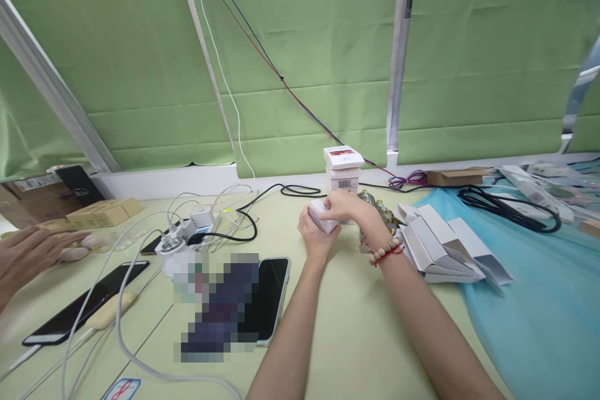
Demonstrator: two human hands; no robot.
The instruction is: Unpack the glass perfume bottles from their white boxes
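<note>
A small white box (322, 215) with fine print is held between both hands above the table. My left hand (315, 239) wraps round it from below and the left, fingers closed. From above and the right, my right hand (342, 205) grips the box's upper end; a beaded bracelet circles that wrist. Just behind the hands rises a stack of white boxes (344, 178), the top one bearing a red picture and a lower one a barcode. Several shiny gold-coloured items (387, 215), too small to name, lie beside the right wrist. Opened flat white cartons (438, 247) are piled to the right.
At left, another person's hand (28, 256) reaches over the table. Phones (269, 300), white cables (119, 300) and a power strip (201, 225) cover the left side. A blue cloth (525, 300) and a coiled black cable (510, 209) lie at right. A green curtain hangs behind.
</note>
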